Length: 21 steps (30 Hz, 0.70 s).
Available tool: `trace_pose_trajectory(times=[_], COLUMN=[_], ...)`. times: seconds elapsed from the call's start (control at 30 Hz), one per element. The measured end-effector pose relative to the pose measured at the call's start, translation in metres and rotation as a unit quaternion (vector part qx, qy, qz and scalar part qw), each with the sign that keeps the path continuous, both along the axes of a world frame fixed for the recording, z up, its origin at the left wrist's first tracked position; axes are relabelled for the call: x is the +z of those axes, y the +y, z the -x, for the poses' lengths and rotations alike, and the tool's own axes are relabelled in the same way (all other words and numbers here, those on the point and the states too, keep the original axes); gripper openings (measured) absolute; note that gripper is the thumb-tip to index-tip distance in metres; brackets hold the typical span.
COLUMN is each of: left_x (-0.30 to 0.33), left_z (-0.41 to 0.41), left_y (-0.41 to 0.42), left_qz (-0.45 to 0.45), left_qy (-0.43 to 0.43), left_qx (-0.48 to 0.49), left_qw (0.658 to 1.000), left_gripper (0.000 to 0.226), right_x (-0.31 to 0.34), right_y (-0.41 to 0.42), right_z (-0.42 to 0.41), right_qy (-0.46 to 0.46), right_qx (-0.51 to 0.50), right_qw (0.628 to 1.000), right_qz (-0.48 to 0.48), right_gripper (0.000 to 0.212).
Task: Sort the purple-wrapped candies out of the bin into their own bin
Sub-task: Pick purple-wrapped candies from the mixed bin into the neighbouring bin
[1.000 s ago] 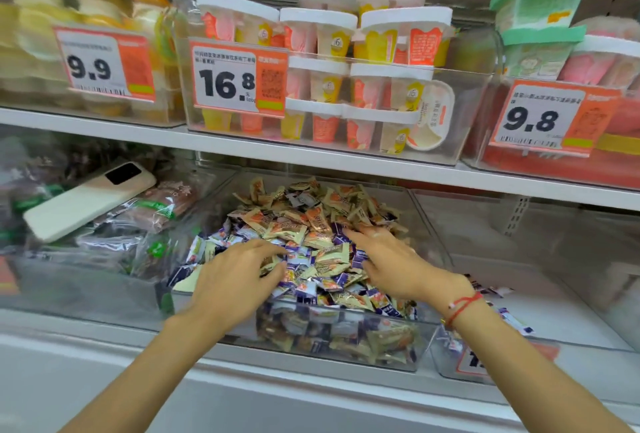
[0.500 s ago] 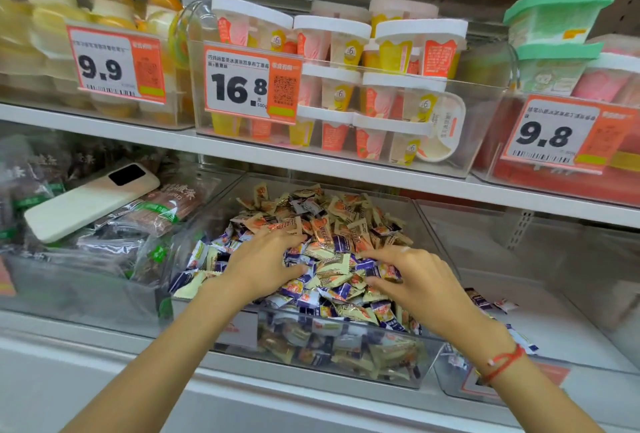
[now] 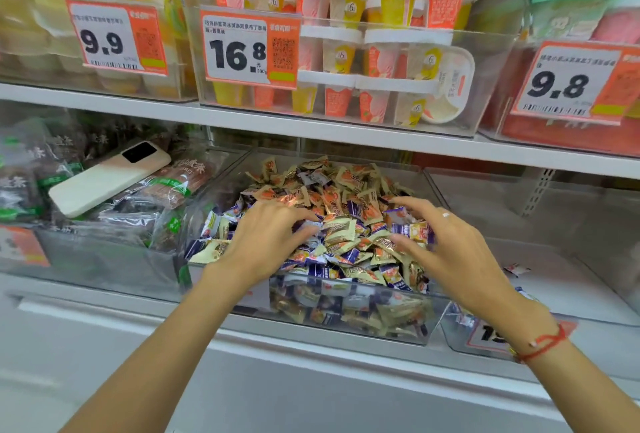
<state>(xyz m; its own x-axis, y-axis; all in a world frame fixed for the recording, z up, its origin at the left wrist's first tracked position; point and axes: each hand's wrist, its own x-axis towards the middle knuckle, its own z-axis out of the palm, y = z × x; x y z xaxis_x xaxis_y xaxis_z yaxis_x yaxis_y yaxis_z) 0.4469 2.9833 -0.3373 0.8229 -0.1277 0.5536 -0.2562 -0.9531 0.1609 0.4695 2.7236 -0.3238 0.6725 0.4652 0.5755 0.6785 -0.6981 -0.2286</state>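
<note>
Purple-wrapped candy (image 3: 414, 230) pinched by right hand (image 3: 457, 256); left hand (image 3: 265, 242) fingers curled into one heaped bin (image 3: 349, 323)

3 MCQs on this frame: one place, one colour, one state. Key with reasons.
1. The cream-white phone lies:
A. on dark snack packets left of the candy bin
B. in the right bin
C. on the top shelf

2. The cord on the right wrist is:
A. green
B. red
C. black

3. The clear right-hand plastic bin is:
A. heaped full
B. covered
C. nearly bare, a few candies

Key: A, it rests on packets left of the clear plastic candy bin; B, red thread shows; C, mostly bare floor.
</note>
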Motion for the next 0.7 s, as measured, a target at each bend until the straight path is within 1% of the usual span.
trace_pose_trajectory(times=[0.07,0.13,0.2,0.23,0.3,0.33,0.4,0.5,0.53,0.6,0.7], left_x=[0.009,0.021,0.031,0.035,0.038,0.039,0.039,0.036,0.033,0.027,0.022], left_z=[0.008,0.017,0.025,0.028,0.028,0.025,0.013,-0.008,-0.015,-0.024,-0.021], left_y=[-0.007,-0.023,-0.047,-0.062,-0.095,-0.113,-0.147,-0.185,-0.192,-0.198,-0.189], left_qz=[0.041,0.083,0.129,0.143,0.130,0.114,0.080,0.034,0.028,0.036,0.044], left_qy=[-0.026,-0.041,-0.045,-0.039,-0.017,-0.008,-0.007,-0.003,0.009,0.031,0.017], left_qx=[0.017,0.021,-0.022,-0.056,-0.120,-0.146,-0.186,-0.201,-0.201,-0.202,-0.190], left_qw=[0.999,0.996,0.990,0.987,0.984,0.983,0.979,0.979,0.979,0.978,0.981], left_gripper=[0.030,0.031,0.030,0.029,0.027,0.027,0.026,0.027,0.027,0.029,0.032], right_x=[0.006,0.011,0.011,0.010,0.008,0.008,0.010,0.012,0.012,0.012,0.018], right_y=[-0.006,-0.019,-0.043,-0.059,-0.090,-0.102,-0.117,-0.129,-0.131,-0.135,-0.134], right_z=[0.005,0.007,0.001,-0.005,-0.013,-0.016,-0.017,-0.021,-0.022,-0.025,-0.024], right_qy=[-0.008,-0.028,-0.024,-0.007,0.046,0.078,0.138,0.214,0.227,0.223,0.179], right_qx=[0.001,-0.018,-0.078,-0.124,-0.198,-0.215,-0.221,-0.206,-0.203,-0.201,-0.180], right_qw=[0.999,0.993,0.982,0.978,0.973,0.971,0.965,0.955,0.952,0.953,0.967], right_qz=[-0.048,-0.115,-0.170,-0.168,-0.105,-0.071,-0.024,0.027,0.042,0.053,0.012], right_gripper=[0.047,0.046,0.043,0.041,0.039,0.039,0.041,0.052,0.055,0.051,0.036])
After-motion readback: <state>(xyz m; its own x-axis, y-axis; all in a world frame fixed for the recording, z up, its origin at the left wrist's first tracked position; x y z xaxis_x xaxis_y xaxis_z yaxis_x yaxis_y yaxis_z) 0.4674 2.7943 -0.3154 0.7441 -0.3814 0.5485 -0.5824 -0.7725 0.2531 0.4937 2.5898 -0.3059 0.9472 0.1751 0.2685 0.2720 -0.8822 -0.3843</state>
